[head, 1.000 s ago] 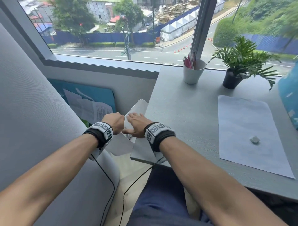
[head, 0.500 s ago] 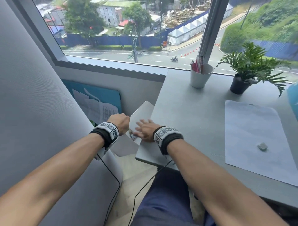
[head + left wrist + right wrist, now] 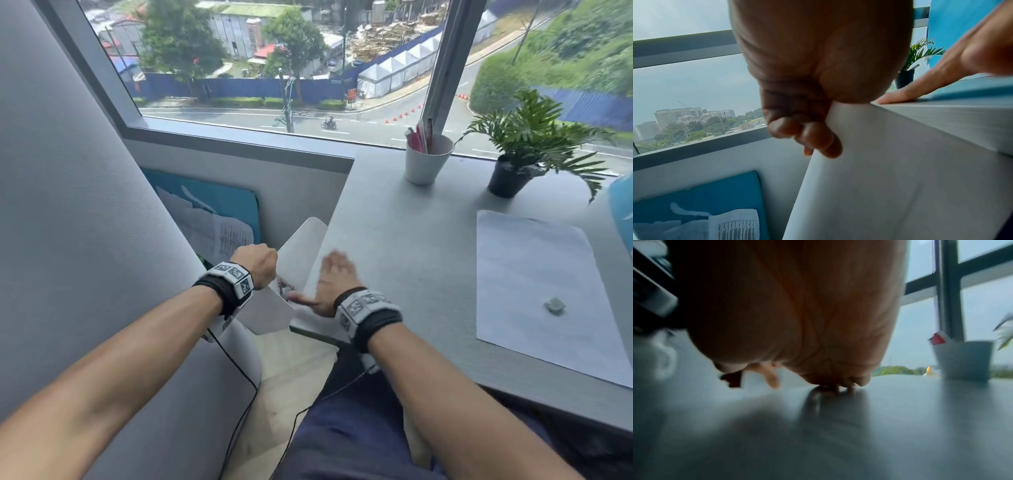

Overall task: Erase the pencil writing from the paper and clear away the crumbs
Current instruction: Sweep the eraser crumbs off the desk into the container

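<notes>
eraser (image 3: 554, 305) lies well right of right hand (image 3: 331, 284).

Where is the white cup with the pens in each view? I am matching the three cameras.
Head: the white cup stands at the far edge of the desk by the window, upper right of centre, left of the potted plant.
Left wrist: not in view; only the plant shows.
Right wrist: blurred, at the right edge on the desk, beyond the right hand.
Shared landmark: the potted plant, beside the cup.
</notes>
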